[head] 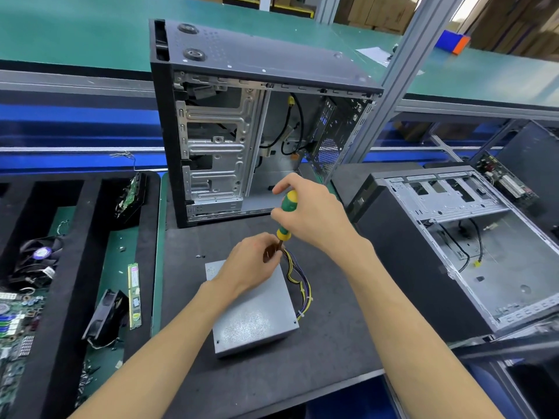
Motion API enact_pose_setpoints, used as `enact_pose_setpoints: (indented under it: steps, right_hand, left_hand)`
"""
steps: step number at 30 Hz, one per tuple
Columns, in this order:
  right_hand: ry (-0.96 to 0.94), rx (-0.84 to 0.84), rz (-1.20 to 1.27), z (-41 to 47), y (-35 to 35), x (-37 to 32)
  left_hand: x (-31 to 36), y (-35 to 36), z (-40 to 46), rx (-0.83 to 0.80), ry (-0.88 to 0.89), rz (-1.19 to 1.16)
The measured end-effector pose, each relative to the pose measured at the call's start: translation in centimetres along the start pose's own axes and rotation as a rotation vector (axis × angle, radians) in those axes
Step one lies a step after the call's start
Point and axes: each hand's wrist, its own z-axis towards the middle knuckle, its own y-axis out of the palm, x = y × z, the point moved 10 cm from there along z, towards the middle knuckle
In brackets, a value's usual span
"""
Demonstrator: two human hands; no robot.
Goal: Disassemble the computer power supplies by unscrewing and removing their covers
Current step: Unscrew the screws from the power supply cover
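A grey metal power supply (252, 319) lies flat on the dark mat, its bundle of yellow, black and purple cables (299, 281) trailing from its far right side. My right hand (314, 214) grips the green and yellow handle of a screwdriver (287, 216) held nearly upright over the supply's far edge. My left hand (252, 261) rests on the top of the supply, fingers pinched around the screwdriver's shaft near the tip. The tip and the screw under it are hidden by my fingers.
An open black tower case (260, 122) stands upright just behind the supply. A second open case (459, 246) lies on its side at the right. Left of the mat, black foam trays hold a fan (104, 317), a memory stick (134, 296) and circuit boards (15, 322). Small screws (200, 256) lie on the mat.
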Motion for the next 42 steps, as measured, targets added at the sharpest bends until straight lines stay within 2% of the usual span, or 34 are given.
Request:
enact_pose_setpoints:
  steps: [8,15,21,28,35,39,42]
  right_hand:
    - [0.060,0.080,0.029,0.0,-0.3,-0.2]
    - [0.029,0.031,0.015,0.0,-0.5,0.2]
    - [0.026,0.107,0.096,-0.1,-0.4,0.1]
    - [-0.007,0.072,0.065,-0.1,-0.5,0.6]
    - [-0.029,0.080,0.055,-0.1,-0.6,0.7]
    - [-0.049,0.022,0.067,-0.2,-0.1,0.5]
    - [-0.030,0.046,0.106,-0.4,-0.3,0.7]
  left_hand:
    - [-1.0,-0.6,0.4,0.084,-0.134,-0.023]
    - [0.3,-0.2,-0.1,0.005,0.017,0.011]
    - [-0.9,-0.9,-0.1,0.092,-0.102,-0.042]
    - [-0.7,0.6,-0.2,-0.036,-0.072,0.015]
    - [-0.8,0.1,-0.4,0.029,-0.102,0.079]
    - [-0.5,-0.1,-0.5,0.021,-0.113,0.051]
    - [-0.4,0.1,-0.3,-0.003,-0.121,0.073]
